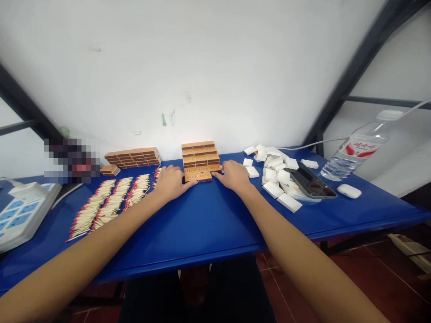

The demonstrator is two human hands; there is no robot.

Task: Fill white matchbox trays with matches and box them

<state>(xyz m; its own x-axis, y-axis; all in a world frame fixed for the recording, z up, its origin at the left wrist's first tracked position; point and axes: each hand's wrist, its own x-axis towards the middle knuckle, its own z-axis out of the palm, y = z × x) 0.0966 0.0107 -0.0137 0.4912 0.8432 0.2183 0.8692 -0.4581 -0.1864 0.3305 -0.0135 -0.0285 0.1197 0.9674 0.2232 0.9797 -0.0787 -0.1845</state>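
A stepped stack of orange-brown matchboxes [201,158] stands against the wall in the middle of the table. My left hand [173,183] is at its left side, fingers curled, thumb along the front of the lowest row. On the other side, my right hand [235,175] has curled fingers, with its thumb against the front right box. Both hands touch the boxes at the stack's lower edges; several fingertips are hidden. Left of it, red-tipped matches [112,199] lie in several bundles, one partly behind my left hand. White matchbox trays [274,172] form a loose pile to the right.
Another matchbox stack [133,158] stands at the back left, with a few boxes [110,170] beside it. A power strip [28,213] lies far left. To the right are a phone [313,181], a white earbud case [349,191] and a water bottle [355,152] on the blue table [202,229].
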